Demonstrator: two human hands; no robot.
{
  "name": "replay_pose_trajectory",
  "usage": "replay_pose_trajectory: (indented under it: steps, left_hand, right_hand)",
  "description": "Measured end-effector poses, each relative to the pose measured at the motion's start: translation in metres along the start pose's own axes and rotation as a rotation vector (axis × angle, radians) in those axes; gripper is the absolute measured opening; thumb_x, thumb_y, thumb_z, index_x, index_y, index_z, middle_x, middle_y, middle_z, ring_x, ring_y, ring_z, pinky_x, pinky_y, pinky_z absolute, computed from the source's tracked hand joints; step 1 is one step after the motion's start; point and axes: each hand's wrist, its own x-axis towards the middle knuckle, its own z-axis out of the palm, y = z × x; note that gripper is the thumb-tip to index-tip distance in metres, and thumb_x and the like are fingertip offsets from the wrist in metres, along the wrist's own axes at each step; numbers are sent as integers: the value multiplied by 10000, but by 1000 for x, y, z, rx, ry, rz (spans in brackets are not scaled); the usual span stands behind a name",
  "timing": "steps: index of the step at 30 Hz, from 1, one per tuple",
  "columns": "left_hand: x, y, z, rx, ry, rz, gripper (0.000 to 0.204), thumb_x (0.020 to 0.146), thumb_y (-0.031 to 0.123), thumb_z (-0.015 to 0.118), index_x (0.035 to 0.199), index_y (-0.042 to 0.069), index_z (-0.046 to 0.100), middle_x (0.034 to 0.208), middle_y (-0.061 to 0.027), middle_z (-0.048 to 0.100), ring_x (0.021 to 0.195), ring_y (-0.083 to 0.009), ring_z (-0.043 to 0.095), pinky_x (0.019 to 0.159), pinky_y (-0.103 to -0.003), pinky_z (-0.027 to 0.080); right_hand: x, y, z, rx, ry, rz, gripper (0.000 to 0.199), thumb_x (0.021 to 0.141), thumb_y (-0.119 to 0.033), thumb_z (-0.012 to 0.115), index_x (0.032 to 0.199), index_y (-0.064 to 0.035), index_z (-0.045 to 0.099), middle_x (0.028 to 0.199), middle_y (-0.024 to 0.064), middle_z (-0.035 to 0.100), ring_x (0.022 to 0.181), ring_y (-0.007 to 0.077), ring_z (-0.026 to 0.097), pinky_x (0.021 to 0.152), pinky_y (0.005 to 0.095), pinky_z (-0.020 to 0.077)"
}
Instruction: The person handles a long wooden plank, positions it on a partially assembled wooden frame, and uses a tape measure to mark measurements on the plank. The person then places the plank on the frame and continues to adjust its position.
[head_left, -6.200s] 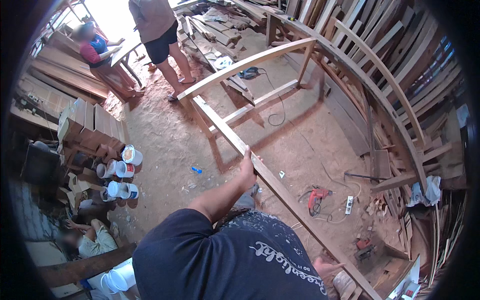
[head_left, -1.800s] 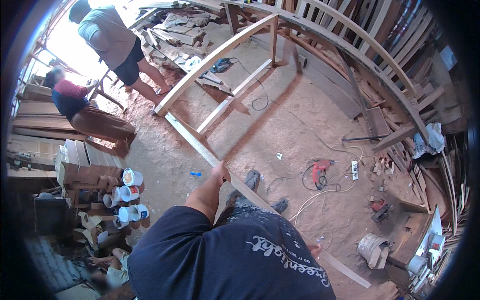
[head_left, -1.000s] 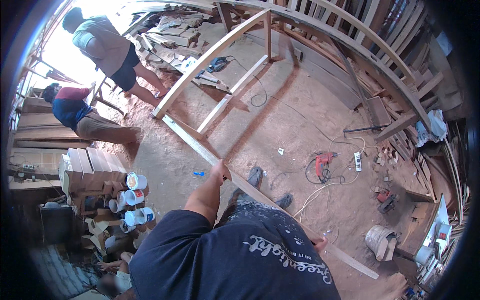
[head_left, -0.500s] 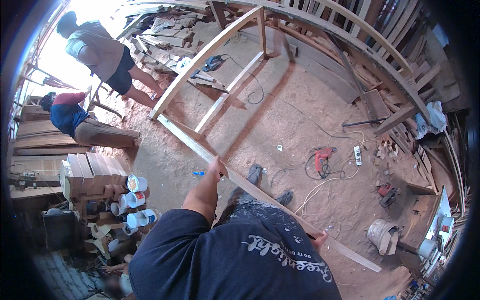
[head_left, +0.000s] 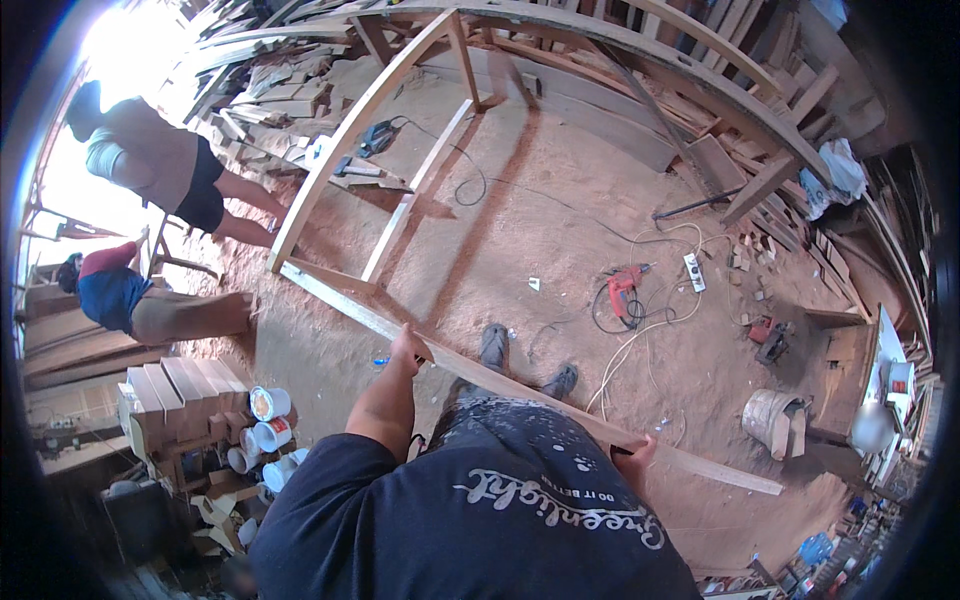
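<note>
One long pale board (head_left: 515, 387), held crosswise before the person's dark shirt (head_left: 440, 520); both ends in view, long axis slanting from upper left, away from the body, to lower right. One left hand (head_left: 408, 348), closed on the board toward its far end, fingers largely hidden. One right hand (head_left: 635, 457), likewise gripping, set toward the opposite end, a length of bare wood running on past it. One wooden frame (head_left: 342, 138), ahead and to the left, its long rail leading away from the near corner at an angle to the board. The left hand is the nearer to this corner; the board's far end reaches it, though whether the two touch cannot be told. One pair of shoes (head_left: 494, 347), just beyond the board as seen from above. On the floor, ahead and right: one red power drill (head_left: 625, 293), and one white power strip (head_left: 693, 272) beside it. One bucket (head_left: 766, 420) with wood pieces, near the board's right end. Two co-workers (head_left: 150, 155), upper left, beyond the frame.
</note>
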Motion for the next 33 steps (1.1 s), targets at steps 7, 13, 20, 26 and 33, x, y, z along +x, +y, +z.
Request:
replay_pose_trajectory:
  steps: [7,13,20,26,33]
  left_hand:
    - [6,14,-30,1744,-470,1304,95,731,216,749,681,216,669,673,-12,620,760,-277,633,895,-499,525]
    - [-2,23,-19,1555,-631,1402,204,645,139,698,499,181,562,535,-36,548,644,-294,603,1040,-592,445]
    - [-37,44,-5,1323,-896,1497,189,599,115,680,512,100,513,516,-58,538,544,-242,559,925,-435,455]
    - [-37,50,0,1464,-941,1458,129,626,216,787,625,141,683,689,-21,704,588,-242,625,870,-397,457]
    - [-37,41,-7,1071,-673,494,308,645,371,844,680,95,712,687,-20,698,631,-195,660,700,-338,512]
  right_hand:
    - [16,-21,-10,-74,16,79,614,704,-262,882,1151,51,601,981,248,626,896,441,658,766,495,549]
    - [-21,12,13,-66,63,210,515,782,-195,822,1221,-48,598,1048,169,618,960,363,639,829,485,543]
    - [12,14,33,1098,476,1843,441,855,-475,702,1107,-134,581,1063,107,617,968,258,640,824,449,560]
    - [41,-4,22,993,473,1858,422,844,-474,679,1068,-125,596,972,108,619,932,270,637,808,454,545]
    - [50,-17,11,1016,516,1814,411,838,-437,696,1049,-96,610,931,108,591,822,278,600,734,436,485]
